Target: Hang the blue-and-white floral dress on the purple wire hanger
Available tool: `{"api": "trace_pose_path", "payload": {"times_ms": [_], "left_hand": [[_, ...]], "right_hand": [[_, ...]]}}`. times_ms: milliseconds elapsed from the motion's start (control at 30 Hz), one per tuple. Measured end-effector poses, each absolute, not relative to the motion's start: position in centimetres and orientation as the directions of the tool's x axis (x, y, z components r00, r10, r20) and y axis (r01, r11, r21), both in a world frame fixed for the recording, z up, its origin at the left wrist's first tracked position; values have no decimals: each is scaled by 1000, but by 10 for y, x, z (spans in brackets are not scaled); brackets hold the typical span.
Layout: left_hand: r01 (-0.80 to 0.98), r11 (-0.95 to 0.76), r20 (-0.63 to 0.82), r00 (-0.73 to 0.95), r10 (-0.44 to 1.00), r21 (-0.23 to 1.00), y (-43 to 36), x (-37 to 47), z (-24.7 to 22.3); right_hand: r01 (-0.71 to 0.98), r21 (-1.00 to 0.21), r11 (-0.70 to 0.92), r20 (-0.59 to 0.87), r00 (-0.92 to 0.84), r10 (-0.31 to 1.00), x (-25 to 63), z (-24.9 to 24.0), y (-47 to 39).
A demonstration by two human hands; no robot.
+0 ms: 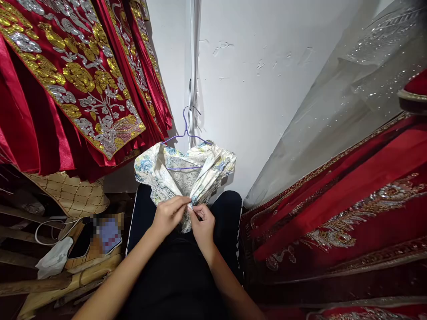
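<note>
A white shirt with blue and yellow flowers (207, 178) hangs on a thin purple hanger (186, 131) in front of me, over my lap. Its two front edges come together low on the chest. There my left hand (169, 214) pinches the cloth between thumb and fingers. Close beside it, my right hand (202, 224) also pinches the front edge, fingers curled. The fingertips of both hands nearly meet; whether a button lies between them is too small to tell. The lower part of the shirt is hidden behind my hands.
Red garments with gold and silver embroidery (80, 75) hang at upper left. On the right are red beaded garments (333, 222) and a sheer sparkly white one (333, 111). A bamboo seat (96, 266) at lower left holds a phone (82, 240), a white cable and tissue (55, 258).
</note>
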State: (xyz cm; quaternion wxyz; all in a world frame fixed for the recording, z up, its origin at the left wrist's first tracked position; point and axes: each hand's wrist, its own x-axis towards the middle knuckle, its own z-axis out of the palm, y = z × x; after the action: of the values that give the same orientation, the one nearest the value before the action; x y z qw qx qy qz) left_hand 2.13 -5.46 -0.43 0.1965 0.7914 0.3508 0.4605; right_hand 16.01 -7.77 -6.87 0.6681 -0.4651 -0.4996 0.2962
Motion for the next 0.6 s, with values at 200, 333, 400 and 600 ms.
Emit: {"api": "trace_pose_path", "payload": {"times_ms": [200,333,400,600], "left_hand": [[412,-750,666,357,655,517,-6,15,72],[398,-784,743,295,601,476,20,25,133],[389,-788,771,245,588,477,27,31,151],[414,-888,881,321,348,200,29,32,148]], "right_hand": [[82,-924,374,380,327,865,159,-72,-74],[100,-916,389,398,338,853,164,-77,-80],[115,-917,382,398,323,859,170,-83,-85],[115,-915,387,404,214,890,189,-65,-80]]}}
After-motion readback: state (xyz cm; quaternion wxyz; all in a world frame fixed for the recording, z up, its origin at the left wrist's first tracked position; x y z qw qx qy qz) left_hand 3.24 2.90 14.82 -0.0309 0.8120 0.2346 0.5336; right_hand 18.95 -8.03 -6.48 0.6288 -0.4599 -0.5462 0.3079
